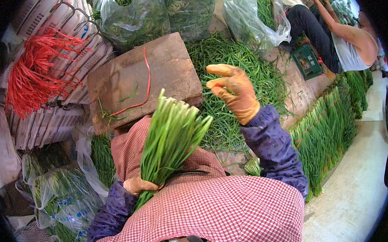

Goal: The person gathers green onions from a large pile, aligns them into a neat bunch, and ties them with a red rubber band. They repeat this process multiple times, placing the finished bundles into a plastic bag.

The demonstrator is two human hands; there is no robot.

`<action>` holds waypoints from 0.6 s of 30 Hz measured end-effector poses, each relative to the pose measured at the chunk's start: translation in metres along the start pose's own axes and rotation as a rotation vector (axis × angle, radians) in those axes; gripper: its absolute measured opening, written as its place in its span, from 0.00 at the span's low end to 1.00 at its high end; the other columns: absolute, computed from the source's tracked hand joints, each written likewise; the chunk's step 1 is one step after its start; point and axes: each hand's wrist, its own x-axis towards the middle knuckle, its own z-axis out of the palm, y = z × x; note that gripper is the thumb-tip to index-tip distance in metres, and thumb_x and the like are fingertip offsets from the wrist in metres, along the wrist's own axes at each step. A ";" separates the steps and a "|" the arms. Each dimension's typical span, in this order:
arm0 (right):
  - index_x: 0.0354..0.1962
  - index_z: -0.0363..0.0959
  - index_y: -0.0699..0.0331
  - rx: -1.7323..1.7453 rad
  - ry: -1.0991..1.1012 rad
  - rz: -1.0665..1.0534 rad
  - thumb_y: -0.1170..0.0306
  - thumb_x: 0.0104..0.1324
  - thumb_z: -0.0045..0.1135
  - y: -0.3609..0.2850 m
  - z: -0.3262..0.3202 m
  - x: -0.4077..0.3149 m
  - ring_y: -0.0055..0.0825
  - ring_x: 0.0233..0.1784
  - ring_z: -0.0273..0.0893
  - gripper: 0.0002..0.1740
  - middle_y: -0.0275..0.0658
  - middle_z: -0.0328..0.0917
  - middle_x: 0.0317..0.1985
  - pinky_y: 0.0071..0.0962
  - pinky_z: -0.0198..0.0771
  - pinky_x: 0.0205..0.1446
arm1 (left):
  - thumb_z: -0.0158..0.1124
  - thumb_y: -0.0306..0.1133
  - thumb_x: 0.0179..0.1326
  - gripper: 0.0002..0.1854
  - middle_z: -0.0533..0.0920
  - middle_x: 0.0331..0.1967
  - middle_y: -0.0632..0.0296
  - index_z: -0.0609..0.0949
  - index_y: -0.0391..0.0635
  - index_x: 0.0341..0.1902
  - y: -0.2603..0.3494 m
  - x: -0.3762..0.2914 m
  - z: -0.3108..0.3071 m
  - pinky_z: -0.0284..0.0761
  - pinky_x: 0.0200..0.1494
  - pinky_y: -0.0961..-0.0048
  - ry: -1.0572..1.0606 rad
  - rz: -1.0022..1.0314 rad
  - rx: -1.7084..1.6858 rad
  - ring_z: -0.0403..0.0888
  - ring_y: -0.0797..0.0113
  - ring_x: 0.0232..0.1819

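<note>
My left hand [140, 185], in an orange glove, grips a thick bunch of garlic chives [173, 132] by its leafy part against my checked apron. The pale cut ends point up and away from me. My right hand [234, 92], also in an orange glove, is raised to the right of the bunch, fingers apart and curled, holding nothing. Ahead of me stands a worn wooden block [145, 77]. Across its top lies one red plastic tie strip [148, 80], along with a few scraps of leaf.
Loose green leaves [250, 72] cover the floor beyond my right hand. Tied chive bundles [326, 127] stand in a row at right. Red strips [43, 69] hang on stacked plastic crates [49, 125] at left. Filled plastic bags [136, 22] stand behind. Another person [348, 44] sits near a green crate [307, 60].
</note>
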 end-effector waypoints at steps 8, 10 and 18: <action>0.42 0.81 0.56 -0.250 -0.313 0.062 0.61 0.43 0.71 -0.032 0.048 -0.020 0.47 0.66 0.63 0.25 0.42 0.72 0.59 0.44 0.58 0.68 | 0.77 0.35 0.44 0.38 0.81 0.39 0.57 0.72 0.41 0.60 0.009 -0.002 0.004 0.73 0.40 0.68 0.010 0.010 -0.134 0.77 0.65 0.37; 0.41 0.81 0.57 -0.166 -0.257 -0.005 0.64 0.45 0.69 -0.037 0.061 -0.021 0.46 0.66 0.64 0.22 0.40 0.72 0.60 0.43 0.61 0.66 | 0.77 0.35 0.45 0.38 0.80 0.38 0.57 0.71 0.41 0.61 0.010 -0.003 0.006 0.73 0.39 0.67 0.031 0.043 -0.182 0.77 0.64 0.36; 0.53 0.68 0.59 0.429 0.032 0.212 0.80 0.54 0.64 -0.046 0.076 -0.024 0.34 0.53 0.77 0.28 0.37 0.73 0.59 0.31 0.77 0.49 | 0.77 0.35 0.49 0.43 0.78 0.53 0.55 0.66 0.44 0.68 0.013 -0.004 0.011 0.79 0.42 0.65 0.073 0.368 -0.313 0.79 0.62 0.44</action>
